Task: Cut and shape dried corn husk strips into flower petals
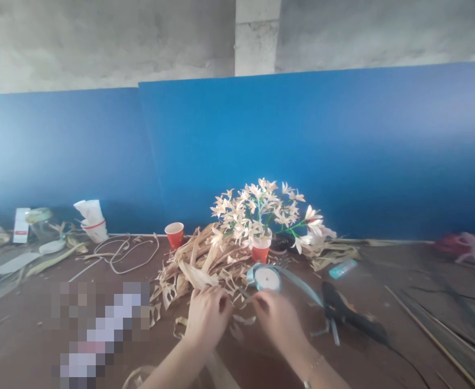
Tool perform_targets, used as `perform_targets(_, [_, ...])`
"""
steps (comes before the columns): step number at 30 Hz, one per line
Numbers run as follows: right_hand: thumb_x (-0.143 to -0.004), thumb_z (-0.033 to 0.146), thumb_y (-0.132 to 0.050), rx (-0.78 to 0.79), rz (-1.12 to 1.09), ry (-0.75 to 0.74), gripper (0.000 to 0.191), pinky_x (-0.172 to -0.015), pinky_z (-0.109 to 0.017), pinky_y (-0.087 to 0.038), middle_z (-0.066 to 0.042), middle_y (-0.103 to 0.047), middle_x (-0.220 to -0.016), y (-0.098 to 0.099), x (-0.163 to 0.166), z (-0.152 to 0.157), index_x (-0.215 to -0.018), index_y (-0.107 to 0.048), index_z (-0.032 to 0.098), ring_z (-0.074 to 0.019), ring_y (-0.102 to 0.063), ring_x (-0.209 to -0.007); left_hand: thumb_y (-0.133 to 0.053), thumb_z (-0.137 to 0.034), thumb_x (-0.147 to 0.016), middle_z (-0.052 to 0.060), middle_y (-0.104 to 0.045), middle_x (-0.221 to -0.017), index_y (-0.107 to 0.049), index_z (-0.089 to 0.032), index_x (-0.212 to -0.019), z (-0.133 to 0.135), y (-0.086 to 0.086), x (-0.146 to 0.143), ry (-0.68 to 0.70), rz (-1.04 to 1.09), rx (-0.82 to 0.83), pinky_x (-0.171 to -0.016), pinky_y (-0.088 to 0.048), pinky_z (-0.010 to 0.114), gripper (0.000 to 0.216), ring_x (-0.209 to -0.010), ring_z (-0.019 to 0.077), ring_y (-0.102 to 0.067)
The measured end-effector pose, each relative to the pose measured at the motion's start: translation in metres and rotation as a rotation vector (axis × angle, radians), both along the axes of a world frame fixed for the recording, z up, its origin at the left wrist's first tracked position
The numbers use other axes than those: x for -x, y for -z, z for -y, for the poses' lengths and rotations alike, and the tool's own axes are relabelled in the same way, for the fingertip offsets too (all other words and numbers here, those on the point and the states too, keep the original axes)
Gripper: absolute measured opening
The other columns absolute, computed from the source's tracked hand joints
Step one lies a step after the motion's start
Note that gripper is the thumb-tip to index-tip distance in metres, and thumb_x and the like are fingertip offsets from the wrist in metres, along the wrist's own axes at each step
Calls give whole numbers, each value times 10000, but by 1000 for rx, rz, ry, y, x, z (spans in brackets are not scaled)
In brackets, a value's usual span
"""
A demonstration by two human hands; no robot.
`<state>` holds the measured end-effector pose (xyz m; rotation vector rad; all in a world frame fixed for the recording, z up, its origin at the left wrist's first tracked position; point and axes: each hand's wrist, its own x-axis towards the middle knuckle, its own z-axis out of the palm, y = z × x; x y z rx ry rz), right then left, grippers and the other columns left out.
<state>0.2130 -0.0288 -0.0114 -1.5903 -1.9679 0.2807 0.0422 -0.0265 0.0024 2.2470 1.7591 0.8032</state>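
My left hand (209,313) is closed on a pale dried husk (197,275), whose broad end rises above the fingers. My right hand (280,316) is pinched close by on the right; a thin greyish strip or blade shows at its fingertips, too small to name. Behind both hands lies a heap of dried husks (192,251). Husk flowers (257,205) on green stems stand in a red paper cup (260,254). A roll of light blue ribbon (268,279) sits just beyond my right hand. Cut husk scraps (243,320) lie between the hands.
A black glue gun (351,316) with a cord lies to the right, near a turquoise box (343,268). Thin sticks (432,329) lie at far right. At left are another red cup (175,235), white cord (130,265), white cups (94,224) and a glass jar (40,222).
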Motion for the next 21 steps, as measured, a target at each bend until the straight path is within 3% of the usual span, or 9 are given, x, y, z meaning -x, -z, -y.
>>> perform_targets(3, [-858,195,-419,81,26,-84,256,-710,-258,-419,-44,-663,-834,1,-5,-4,-816,-671,213,-190,-603,-836,-496,-112,-720,39,-658,-756,-636,-196,-711,-1,3,-1,149,70,49,-764,-367,318,163,-805,210,-570])
perform_targets(6, [-799,91,-421,38,20,-130,283,-776,-261,-410,-56,-627,-922,3,-8,-3,-941,-640,202,-187,-562,-911,-517,-87,-690,49,-639,-796,-656,-194,-731,0,6,-3,264,58,93,-789,-383,316,180,-856,214,-548])
perform_targets(10, [-671,31,-463,29,109,-180,228,-706,-252,-398,-45,-567,-854,3,-12,0,-761,-601,188,-180,-529,-843,-519,-101,-699,49,-606,-798,-666,-198,-711,1,9,-1,274,-23,123,-790,-384,339,176,-881,225,-515])
perform_targets(15, [-706,58,-463,23,228,-217,184,-649,-244,-363,-28,-537,-798,0,-14,0,-664,-591,184,-153,-502,-760,-528,-102,-695,48,-590,-796,-643,-188,-668,-1,11,1,251,-29,130,-800,-385,345,147,-878,223,-499])
perform_targets(21, [-757,89,-470,33,199,-251,173,-643,-242,-351,-16,-524,-774,0,-13,-2,-645,-572,173,-138,-488,-730,-532,-60,-663,46,-590,-910,-633,-205,-903,2,12,0,325,64,59,-842,-387,338,297,-921,211,-489])
